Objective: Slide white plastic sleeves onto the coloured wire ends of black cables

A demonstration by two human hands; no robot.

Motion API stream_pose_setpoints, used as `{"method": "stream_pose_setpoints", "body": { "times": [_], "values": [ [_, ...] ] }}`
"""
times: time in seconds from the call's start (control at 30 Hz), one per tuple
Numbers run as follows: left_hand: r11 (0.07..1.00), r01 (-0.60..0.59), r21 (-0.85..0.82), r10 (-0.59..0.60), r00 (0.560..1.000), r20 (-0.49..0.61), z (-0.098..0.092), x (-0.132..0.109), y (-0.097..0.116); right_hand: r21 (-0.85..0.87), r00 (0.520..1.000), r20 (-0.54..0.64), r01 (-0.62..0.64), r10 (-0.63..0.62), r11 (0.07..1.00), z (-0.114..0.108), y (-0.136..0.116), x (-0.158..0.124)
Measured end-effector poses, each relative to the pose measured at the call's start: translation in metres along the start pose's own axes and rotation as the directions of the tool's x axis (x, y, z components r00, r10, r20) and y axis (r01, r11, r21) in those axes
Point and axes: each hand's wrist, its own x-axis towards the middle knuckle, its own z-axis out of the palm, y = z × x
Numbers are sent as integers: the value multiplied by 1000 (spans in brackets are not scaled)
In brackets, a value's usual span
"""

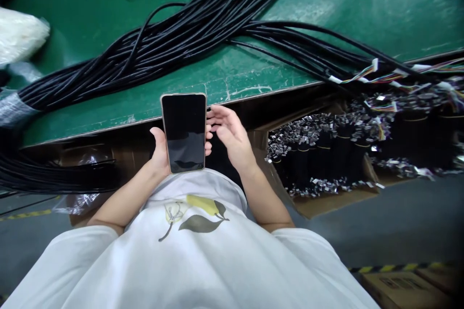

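Note:
My left hand (159, 152) grips a smartphone (184, 133) with a dark screen, thumb on its left edge and fingertips curling round its right edge. The phone stands upright in front of my white shirt, just below the front edge of the green table (108, 9). My right hand (230, 136) hovers beside the phone's right edge with fingers loosely spread, holding nothing. A thick bundle of black cables (174, 43) lies across the table above both hands.
Cables with white connectors and coloured wires (369, 72) hang over the table's right edge. A cardboard box (326, 203) full of bundled black cables with metal terminals sits on the floor at right. A white plastic bag (20, 34) lies at far left. Another cardboard box (402, 287) is at bottom right.

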Motion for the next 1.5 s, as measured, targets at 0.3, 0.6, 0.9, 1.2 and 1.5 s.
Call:
{"method": "stream_pose_setpoints", "body": {
  "times": [0.3, 0.6, 0.9, 1.2, 1.5],
  "values": [
    [988, -123, -97, 110, 986, -124, 10, -3, 8, -104, 962, 256, -72, 97, 992, 25, -13, -13],
    [954, -256, -153, 242, 964, -106, 11, -13, 10, -272, 974, 222, 18, 45, 962, 54, -14, -21],
    [953, -292, -83, 283, 953, -105, 4, -13, 11, -222, 998, 59, 34, -22, 974, 70, -7, 1],
    [930, -367, 1, 366, 926, -97, 3, -10, 5, -254, 1000, 15, 30, -27, 967, 71, -14, 0],
    [921, -386, 55, 389, 919, -60, 3, -7, 4, -262, 999, -9, 48, -52, 964, 69, -7, 3]
  ]
}}
